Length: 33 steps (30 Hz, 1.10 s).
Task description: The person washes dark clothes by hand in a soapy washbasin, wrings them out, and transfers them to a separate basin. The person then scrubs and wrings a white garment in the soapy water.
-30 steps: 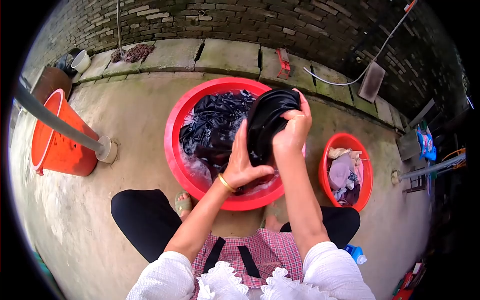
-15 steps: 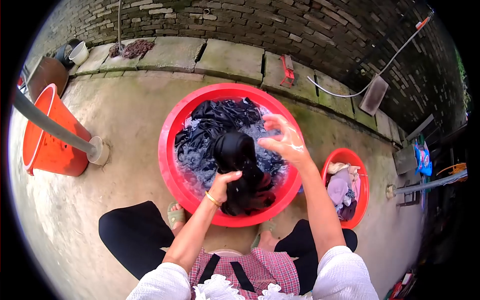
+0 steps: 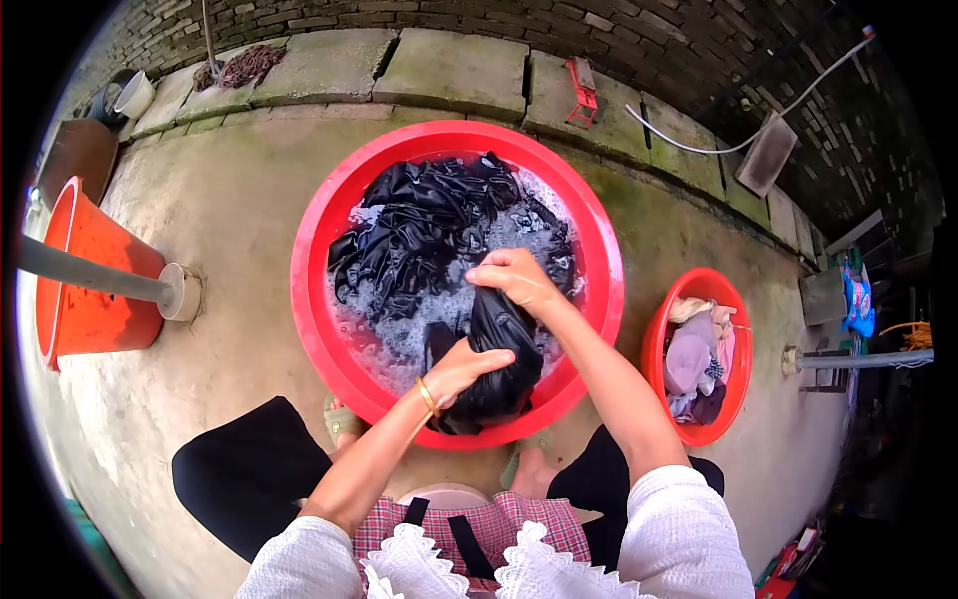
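Note:
A wet black garment (image 3: 504, 344) is bunched between my two hands, over the near right part of a big red basin (image 3: 311, 290). My left hand (image 3: 467, 369) grips it low on the left, thumb lying across the cloth. Higher up, my right hand (image 3: 514, 278) pinches the garment's top with closed fingers. More dark wet clothes (image 3: 429, 220) lie in the foamy water (image 3: 399, 334), filling the far and left part of the basin. The exact kind of garment is not clear.
To the right stands a smaller red basin (image 3: 740, 384) of light and purple clothes. A tall orange bucket (image 3: 105, 299) and a grey pole (image 3: 95, 272) are at left. Concrete slabs (image 3: 454, 75) line the brick wall, with a small red stool (image 3: 581, 95) and a hose (image 3: 689, 150).
My right hand, open and apart from the cloth before, has come down left and closed on the garment's top. My left hand keeps its hold. The view has shifted slightly.

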Each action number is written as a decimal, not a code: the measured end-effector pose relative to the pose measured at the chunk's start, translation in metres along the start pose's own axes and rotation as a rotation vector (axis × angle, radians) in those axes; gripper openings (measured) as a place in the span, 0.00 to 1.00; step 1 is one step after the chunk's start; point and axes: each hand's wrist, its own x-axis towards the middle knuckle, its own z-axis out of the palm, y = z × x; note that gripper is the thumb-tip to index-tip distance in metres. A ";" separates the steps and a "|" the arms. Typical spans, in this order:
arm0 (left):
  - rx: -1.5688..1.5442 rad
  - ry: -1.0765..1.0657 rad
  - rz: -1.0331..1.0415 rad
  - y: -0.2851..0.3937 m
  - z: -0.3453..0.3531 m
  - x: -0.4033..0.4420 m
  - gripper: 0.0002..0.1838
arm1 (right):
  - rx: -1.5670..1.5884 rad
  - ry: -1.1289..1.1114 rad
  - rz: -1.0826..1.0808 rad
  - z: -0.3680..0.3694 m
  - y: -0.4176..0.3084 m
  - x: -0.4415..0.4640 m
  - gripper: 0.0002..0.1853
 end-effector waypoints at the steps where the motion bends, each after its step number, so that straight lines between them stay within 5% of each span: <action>1: 0.072 0.038 0.010 -0.006 0.006 0.006 0.25 | -0.150 0.065 -0.013 0.005 0.013 0.001 0.20; 5: 0.456 0.138 0.024 -0.066 -0.004 0.025 0.28 | -0.665 0.194 0.191 0.030 0.046 -0.020 0.19; 8: 0.945 0.273 -0.175 -0.096 -0.001 0.013 0.44 | -0.691 0.266 0.274 0.052 0.085 -0.051 0.21; 11: 1.125 0.342 -0.150 -0.103 0.017 -0.019 0.45 | -0.609 0.168 0.347 0.049 0.088 -0.076 0.30; 15: 1.093 0.400 0.009 -0.089 0.029 -0.043 0.51 | -0.251 -0.299 0.082 0.013 0.041 -0.107 0.38; 17: 1.081 0.460 0.100 -0.045 0.048 -0.055 0.52 | -0.591 -0.010 -0.195 0.017 -0.015 -0.130 0.34; 19: 0.954 0.593 0.665 -0.030 0.043 -0.036 0.43 | -0.751 0.117 -0.521 0.029 -0.087 -0.155 0.27; 21: 0.964 0.699 0.809 0.009 0.049 -0.037 0.36 | -0.793 0.191 -0.786 0.035 -0.131 -0.166 0.26; 25: 0.897 0.665 1.297 0.066 0.054 -0.052 0.31 | -0.894 0.297 -1.072 0.048 -0.192 -0.189 0.20; 30: 0.751 0.632 1.405 0.045 0.035 -0.047 0.27 | -1.005 0.274 -1.251 0.065 -0.190 -0.206 0.20; 33: 1.322 0.803 1.190 -0.007 0.013 -0.068 0.37 | -0.938 0.204 -1.121 0.071 -0.129 -0.197 0.21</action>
